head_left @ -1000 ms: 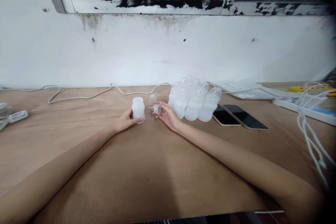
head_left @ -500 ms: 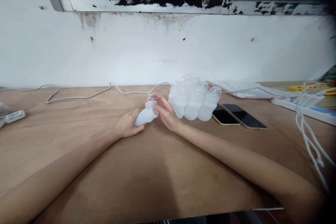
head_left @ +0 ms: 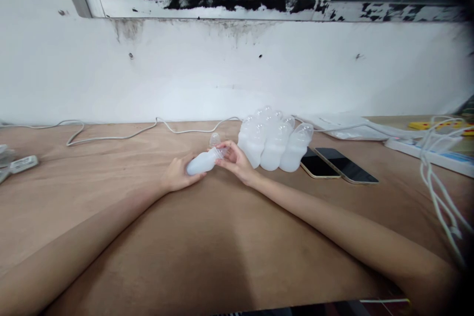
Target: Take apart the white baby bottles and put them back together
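Note:
A frosted white baby bottle [head_left: 202,163] lies tilted above the table, its neck pointing right. My left hand [head_left: 178,174] is closed around its base end. At the neck, the fingers of my right hand [head_left: 237,162] grip the clear screw collar with its teat [head_left: 221,152]; part of it is hidden by the fingers. Just behind the bottle, a clear dome cap [head_left: 214,139] rests on the table. To the right of my right hand stands a tight group of several like bottles [head_left: 272,140] with clear domed caps on.
Two dark phones [head_left: 346,164] lie right of the bottle group. A white cable [head_left: 111,137] runs along the wall. Farther right are a plastic bag [head_left: 342,127], a white power strip [head_left: 425,154] and tangled cords [head_left: 437,192]. A small white device [head_left: 23,164] lies at the far left.
The clear dome cap has come off the bottle and now sits on the table behind it. My right hand has moved to the bottle's neck, and the bottle tilts lower toward the right.

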Tool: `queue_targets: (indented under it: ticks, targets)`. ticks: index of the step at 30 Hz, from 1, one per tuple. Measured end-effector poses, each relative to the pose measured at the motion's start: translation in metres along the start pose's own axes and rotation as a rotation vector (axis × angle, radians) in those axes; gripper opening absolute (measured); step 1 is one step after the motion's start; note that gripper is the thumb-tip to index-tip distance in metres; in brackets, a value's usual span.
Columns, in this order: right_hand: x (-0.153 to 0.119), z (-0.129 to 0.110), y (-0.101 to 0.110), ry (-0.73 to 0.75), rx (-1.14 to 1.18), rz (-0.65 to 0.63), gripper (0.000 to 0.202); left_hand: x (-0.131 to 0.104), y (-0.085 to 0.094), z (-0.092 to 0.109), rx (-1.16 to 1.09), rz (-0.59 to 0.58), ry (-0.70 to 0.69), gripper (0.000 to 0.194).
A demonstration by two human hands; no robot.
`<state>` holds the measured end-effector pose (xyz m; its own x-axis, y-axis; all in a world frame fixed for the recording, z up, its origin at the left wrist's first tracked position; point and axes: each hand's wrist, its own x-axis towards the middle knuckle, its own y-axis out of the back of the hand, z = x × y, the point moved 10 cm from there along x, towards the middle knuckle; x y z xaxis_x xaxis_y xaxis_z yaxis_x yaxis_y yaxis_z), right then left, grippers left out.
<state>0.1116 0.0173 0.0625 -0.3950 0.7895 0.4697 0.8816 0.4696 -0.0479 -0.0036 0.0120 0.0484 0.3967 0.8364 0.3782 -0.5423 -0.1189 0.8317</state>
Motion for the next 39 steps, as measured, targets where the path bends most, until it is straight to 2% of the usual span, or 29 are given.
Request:
queue_targets:
  ticks: [3, 8, 11, 14, 16, 17, 19, 21, 25, 32, 39]
  targets:
    - [-0.001, -0.001, -0.004, -0.002, -0.021, -0.044, 0.031, -0.001, 0.001, 0.001, -0.022, -0.014, -0.008, 0.046]
    - [-0.002, 0.001, -0.002, 0.006, -0.080, -0.038, 0.043, -0.002, 0.001, 0.001, -0.003, -0.013, -0.012, 0.046]
    - [-0.004, -0.004, -0.003, 0.057, -0.206, -0.057, 0.039, 0.001, 0.004, -0.001, 0.010, -0.025, 0.000, 0.047]
    - [-0.005, -0.003, -0.005, 0.069, -0.279, -0.078, 0.034, 0.004, -0.003, -0.003, -0.078, -0.156, 0.029, 0.047]
    - [-0.004, 0.008, 0.000, -0.017, -0.155, -0.045, 0.036, 0.004, -0.011, -0.004, -0.195, -0.242, 0.053, 0.047]
    - [-0.003, 0.017, 0.003, -0.085, -0.049, -0.013, 0.035, 0.004, -0.012, -0.003, -0.250, -0.250, 0.061, 0.046]
    - [-0.003, 0.035, 0.006, -0.219, 0.162, 0.035, 0.029, 0.006, -0.011, -0.003, -0.316, -0.187, 0.066, 0.046]
    - [-0.004, 0.044, 0.007, -0.288, 0.286, 0.056, 0.025, 0.005, -0.008, -0.004, -0.318, -0.091, 0.063, 0.045]
    - [-0.004, 0.046, 0.009, -0.286, 0.276, 0.068, 0.029, 0.001, -0.001, 0.002, -0.234, 0.028, 0.022, 0.043]
    - [-0.004, 0.046, 0.006, -0.285, 0.240, 0.033, 0.026, -0.003, 0.000, 0.013, -0.109, 0.010, -0.025, 0.044]
    - [-0.004, 0.047, 0.002, -0.316, 0.218, 0.020, 0.026, -0.002, 0.000, 0.012, -0.125, 0.026, -0.052, 0.044]
